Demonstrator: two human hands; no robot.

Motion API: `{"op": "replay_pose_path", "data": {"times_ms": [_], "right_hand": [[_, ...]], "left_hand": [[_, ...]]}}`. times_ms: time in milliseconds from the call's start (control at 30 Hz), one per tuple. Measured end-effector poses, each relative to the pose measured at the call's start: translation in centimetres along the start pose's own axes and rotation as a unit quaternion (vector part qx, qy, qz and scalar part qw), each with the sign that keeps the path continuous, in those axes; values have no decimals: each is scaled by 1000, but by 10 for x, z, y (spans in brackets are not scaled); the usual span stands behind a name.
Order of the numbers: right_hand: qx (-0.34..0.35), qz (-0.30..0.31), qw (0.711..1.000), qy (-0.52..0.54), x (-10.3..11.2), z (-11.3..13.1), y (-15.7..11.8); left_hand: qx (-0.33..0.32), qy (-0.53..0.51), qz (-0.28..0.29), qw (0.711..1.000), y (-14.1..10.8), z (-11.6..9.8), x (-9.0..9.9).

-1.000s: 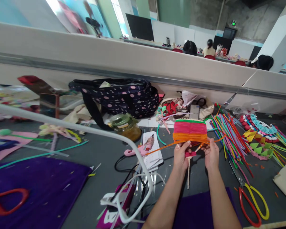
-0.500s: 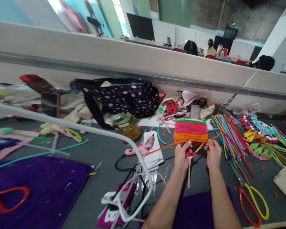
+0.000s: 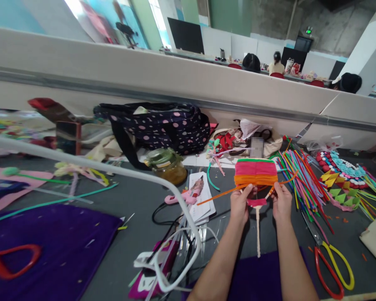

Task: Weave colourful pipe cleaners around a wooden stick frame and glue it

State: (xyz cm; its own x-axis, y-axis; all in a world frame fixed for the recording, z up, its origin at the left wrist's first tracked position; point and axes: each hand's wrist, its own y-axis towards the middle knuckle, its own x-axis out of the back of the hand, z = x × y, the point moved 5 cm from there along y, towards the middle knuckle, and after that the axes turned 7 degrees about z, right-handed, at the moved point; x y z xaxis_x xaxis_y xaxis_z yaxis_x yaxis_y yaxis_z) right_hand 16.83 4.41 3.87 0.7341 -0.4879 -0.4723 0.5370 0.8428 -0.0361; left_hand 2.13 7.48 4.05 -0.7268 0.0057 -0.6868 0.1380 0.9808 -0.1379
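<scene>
Hands at work above a dark grey tabletop [image 3: 122,259]: a person holds up a flat, ribbed panel [image 3: 256,169] banded in green, magenta and orange, off the surface and well in from the near edge. The left hand [image 3: 240,205] has thumb and fingers clamped on the panel's lower left part; the right hand [image 3: 282,202] pinches at its lower right corner, thumb against fingers, though whether it grips the loose strip or the frame's arm cannot be told. A long, fuzzy orange strip [image 3: 217,195] crosses the lower rows, its ends trailing out both sides. Below hang a short magenta band [image 3: 257,202] and a pale, wrapped stalk [image 3: 258,232]. Winding well here would seem to call for a firm left thumb, light, even tension from the right, and each turn laid snug against the row above, without overlap or twist. Toward the near edge at right lie scissors [image 3: 318,241] with red and yellow handles; a bundle of multicoloured fuzzy strips [image 3: 299,177] lies beyond them, toward the far edge.
</scene>
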Motion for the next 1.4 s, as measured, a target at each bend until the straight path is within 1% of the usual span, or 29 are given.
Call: {"op": "replay_pose_path", "data": {"times_ms": [100,167,367,533,633,700,833,900,1000,1233,1400], "right_hand": [[14,-9,1000,-8,8,3,4],[22,-11,1000,-13,11,6,5],[35,-4,999,-20,13,10,6],[35,-4,999,-21,14,9,6],[38,-3,999,-28,14,9,6],[38,-4,999,-26,14,9,6],[39,-9,999,-13,14,11,6],[41,-12,999,-12,15,12,5],[43,-14,999,-21,15,13,5],[48,-5,999,-13,14,13,4],[50,-4,999,-13,14,14,4]], "left_hand": [[-25,44,19,999,4,-8,4],[-34,52,28,998,6,-12,6],[-35,26,10,999,9,-19,13],[-40,24,11,999,11,-26,16],[-27,2,28,999,12,-28,15],[-11,-12,50,999,12,-28,14],[11,-13,100,995,12,-29,11],[14,-11,109,994,11,-30,10],[10,-8,99,995,11,-30,11],[-26,19,31,999,11,-33,17],[-36,31,18,999,11,-34,18]]}}
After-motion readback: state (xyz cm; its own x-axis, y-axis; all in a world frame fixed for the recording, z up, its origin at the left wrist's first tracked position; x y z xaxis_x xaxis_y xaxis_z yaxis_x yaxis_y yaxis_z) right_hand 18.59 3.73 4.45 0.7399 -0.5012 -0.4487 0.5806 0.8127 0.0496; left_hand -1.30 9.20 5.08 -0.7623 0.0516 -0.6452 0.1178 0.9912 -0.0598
